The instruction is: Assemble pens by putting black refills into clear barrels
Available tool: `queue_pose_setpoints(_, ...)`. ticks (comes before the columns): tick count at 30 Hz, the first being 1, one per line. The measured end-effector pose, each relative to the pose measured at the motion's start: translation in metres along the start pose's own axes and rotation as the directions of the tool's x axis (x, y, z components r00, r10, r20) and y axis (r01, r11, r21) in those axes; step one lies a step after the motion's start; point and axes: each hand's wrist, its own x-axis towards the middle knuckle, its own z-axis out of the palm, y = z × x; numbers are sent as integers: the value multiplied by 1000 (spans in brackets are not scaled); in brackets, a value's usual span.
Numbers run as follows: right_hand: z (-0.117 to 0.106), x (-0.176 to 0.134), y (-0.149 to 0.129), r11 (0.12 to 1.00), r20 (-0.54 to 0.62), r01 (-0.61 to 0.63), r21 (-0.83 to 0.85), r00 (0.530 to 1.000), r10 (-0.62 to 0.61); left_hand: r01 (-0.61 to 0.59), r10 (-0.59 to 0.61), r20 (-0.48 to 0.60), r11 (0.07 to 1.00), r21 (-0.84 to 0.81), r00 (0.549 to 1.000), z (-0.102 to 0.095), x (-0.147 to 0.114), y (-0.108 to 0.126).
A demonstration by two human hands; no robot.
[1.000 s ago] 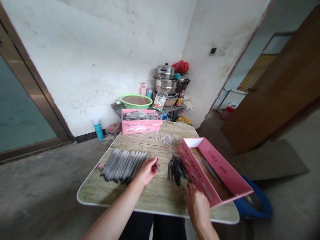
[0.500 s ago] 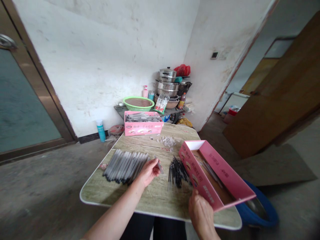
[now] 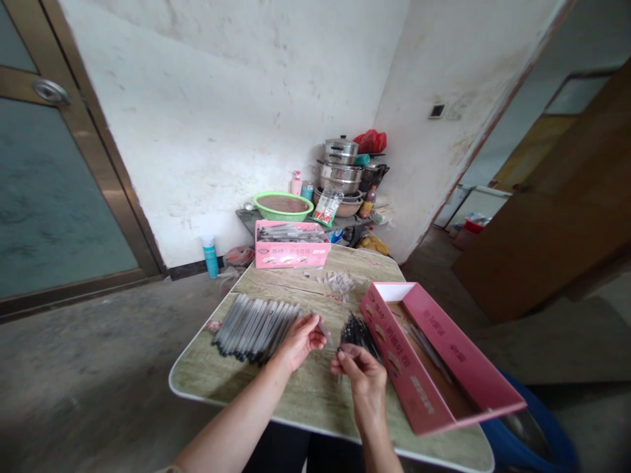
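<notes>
My left hand (image 3: 303,341) is closed on a translucent grey pen barrel (image 3: 324,332), tilted down toward my right hand. My right hand (image 3: 363,368) is pinched just beside the barrel's lower end, with a thin dark-ended pen refill (image 3: 340,351) at its fingertips, mostly hidden by the fingers. Left of my left hand lies a row of translucent pens with black ends (image 3: 256,328). A pile of thin black refills (image 3: 359,332) sits behind my right hand, partly covered by it.
On the table (image 3: 246,387), a pink box (image 3: 293,255) full of pens stands at the back, near small whitish pieces (image 3: 339,282). Another pink box (image 3: 409,368) at the right holds a few pens. Beyond are a green basin (image 3: 283,213), stacked pots (image 3: 340,174) and a blue tub (image 3: 547,420).
My right hand has moved up and left from beside the right pink box to the barrel's lower end. My left hand keeps its barrel. The view has shifted slightly.
</notes>
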Motion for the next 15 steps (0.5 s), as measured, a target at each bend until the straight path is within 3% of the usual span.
queue_pose_setpoints(7,5,5,6,990,-6,68,-122,998,-69,-23,23,6,1000,22,1000,3,-2,2)
queue_pose_setpoints(15,8,5,5,995,-19,52,-89,998,-54,-52,51,22,997,52,998,6,-4,3)
